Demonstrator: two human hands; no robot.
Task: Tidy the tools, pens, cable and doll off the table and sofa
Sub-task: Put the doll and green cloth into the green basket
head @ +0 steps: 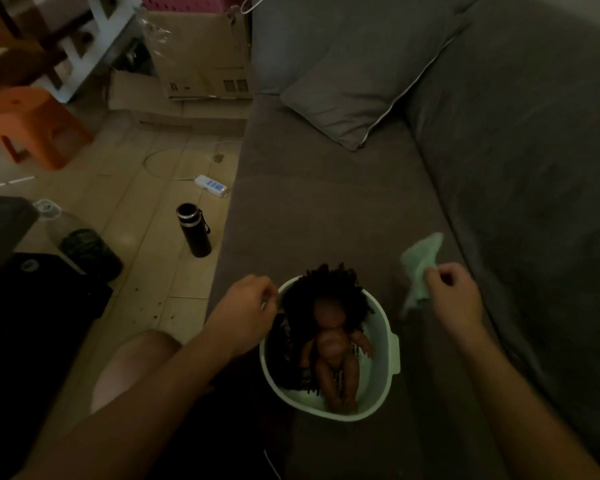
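the doll (329,337) lies on its back in a pale green basket (392,351), on top of some dark patterned fabric. the basket sits on the near part of a grey sofa (326,209) seat. a grey cushion (354,95) leans at the far end of the sofa.

to the left is a pale tiled floor (146,209) in dim light. on it a black flask (195,230) stands upright, with a white power strip (212,185) and its cable just beyond. an orange stool (35,126) and a cardboard box (201,60) are farther off.

the doll's long axis runs near to far. its curly dark head is against the far rim and its feet point toward the near rim.

the left hand (248,306) hangs at the basket's far-left rim with its fingers curled; whether it grips the rim i cannot tell. the right hand (452,296), well apart to the right of the basket, pinches a pale green cloth (420,265) above the seat.
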